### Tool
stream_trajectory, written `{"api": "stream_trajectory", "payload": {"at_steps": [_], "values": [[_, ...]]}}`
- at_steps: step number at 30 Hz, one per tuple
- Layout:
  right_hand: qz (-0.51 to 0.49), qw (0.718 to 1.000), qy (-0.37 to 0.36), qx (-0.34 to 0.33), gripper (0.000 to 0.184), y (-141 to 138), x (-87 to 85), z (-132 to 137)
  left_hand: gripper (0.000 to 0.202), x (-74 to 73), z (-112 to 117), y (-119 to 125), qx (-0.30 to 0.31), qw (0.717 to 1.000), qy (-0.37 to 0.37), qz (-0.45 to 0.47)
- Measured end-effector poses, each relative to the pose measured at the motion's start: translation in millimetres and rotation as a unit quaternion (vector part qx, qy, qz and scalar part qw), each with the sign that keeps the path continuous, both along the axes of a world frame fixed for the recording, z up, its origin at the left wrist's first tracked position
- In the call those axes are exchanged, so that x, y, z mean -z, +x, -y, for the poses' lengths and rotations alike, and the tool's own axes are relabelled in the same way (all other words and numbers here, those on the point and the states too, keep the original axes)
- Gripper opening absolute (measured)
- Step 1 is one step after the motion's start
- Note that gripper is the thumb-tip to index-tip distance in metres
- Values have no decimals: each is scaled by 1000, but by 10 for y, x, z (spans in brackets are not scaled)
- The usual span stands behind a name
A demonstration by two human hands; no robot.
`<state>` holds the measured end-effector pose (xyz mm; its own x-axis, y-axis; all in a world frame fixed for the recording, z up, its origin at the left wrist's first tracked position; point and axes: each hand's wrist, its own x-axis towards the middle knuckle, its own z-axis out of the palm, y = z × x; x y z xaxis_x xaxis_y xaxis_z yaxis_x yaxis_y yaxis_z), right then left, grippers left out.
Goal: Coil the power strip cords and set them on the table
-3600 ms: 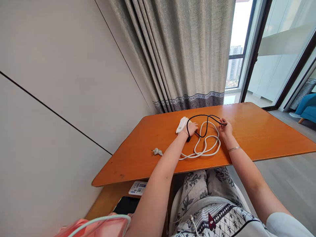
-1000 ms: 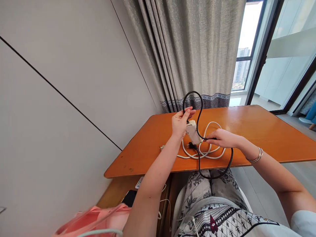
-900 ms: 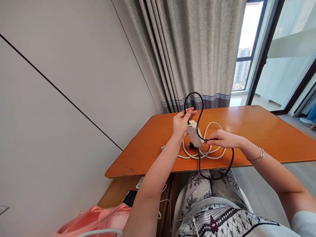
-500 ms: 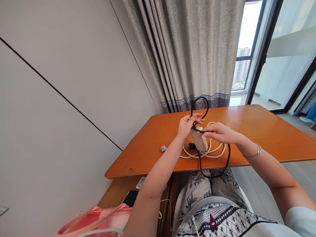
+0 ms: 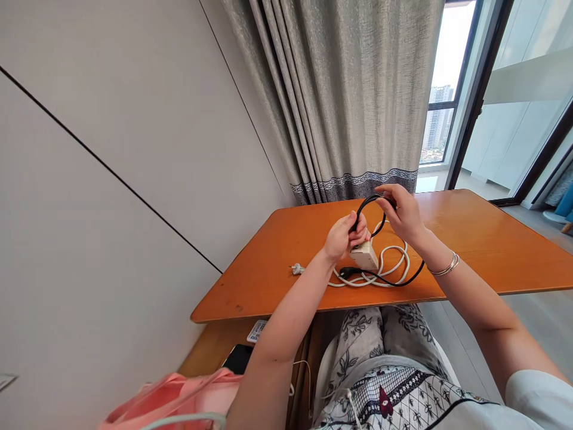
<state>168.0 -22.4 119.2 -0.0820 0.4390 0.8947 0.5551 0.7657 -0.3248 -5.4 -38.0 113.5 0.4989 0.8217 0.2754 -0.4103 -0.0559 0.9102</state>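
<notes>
My left hand (image 5: 342, 237) is closed round the top of a white power strip (image 5: 365, 255), held just above the orange table (image 5: 470, 239), with a black cable (image 5: 363, 208) pinched against it. Raised beyond the strip, my right hand (image 5: 401, 212) grips the same black cable and bends it into a small loop. The rest of the black cable runs down across the table to its black plug (image 5: 345, 273). The strip's white cord (image 5: 394, 269) lies coiled on the table under my hands, and its plug (image 5: 295, 269) rests to the left.
A grey curtain (image 5: 349, 89) hangs behind the table beside a window (image 5: 436, 113). A white wall (image 5: 111, 179) runs along the left. On a lower shelf at the left lie a phone (image 5: 237, 358), a card (image 5: 256, 330) and a pink bag (image 5: 165, 400).
My right hand has risen from the table's near side to beyond the strip, pulling the hanging black cable up off my lap. The tall loop above my left hand has shrunk to a small one.
</notes>
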Motion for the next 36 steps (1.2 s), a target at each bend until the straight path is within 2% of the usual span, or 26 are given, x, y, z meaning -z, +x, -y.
{"api": "stream_trajectory", "payload": {"at_steps": [5,9,12,15,23,27,32,36], "values": [[-7,998,-47,-46,29,-53,61,-40,53,-24,19,-55,37,996,-64,48],[-50,984,-136,-105,36,-77,143,-67,48,-39,43,-66,30,992,-106,68],[-91,968,-190,-134,39,-96,185,-73,41,-34,62,-59,38,993,-102,54],[-129,961,-199,-145,44,-126,197,-73,33,-34,83,-46,47,994,-90,41],[-192,917,-274,-216,54,-167,224,-77,31,-51,144,-6,48,993,-92,52],[-192,906,-299,-230,56,-169,260,-78,32,-50,144,-14,59,990,-109,67],[-156,906,-313,-237,62,-145,407,-83,39,-113,144,-64,10,986,-118,119],[-54,931,-304,-195,55,-35,577,-14,41,-256,200,-176,-65,981,-92,158]]}}
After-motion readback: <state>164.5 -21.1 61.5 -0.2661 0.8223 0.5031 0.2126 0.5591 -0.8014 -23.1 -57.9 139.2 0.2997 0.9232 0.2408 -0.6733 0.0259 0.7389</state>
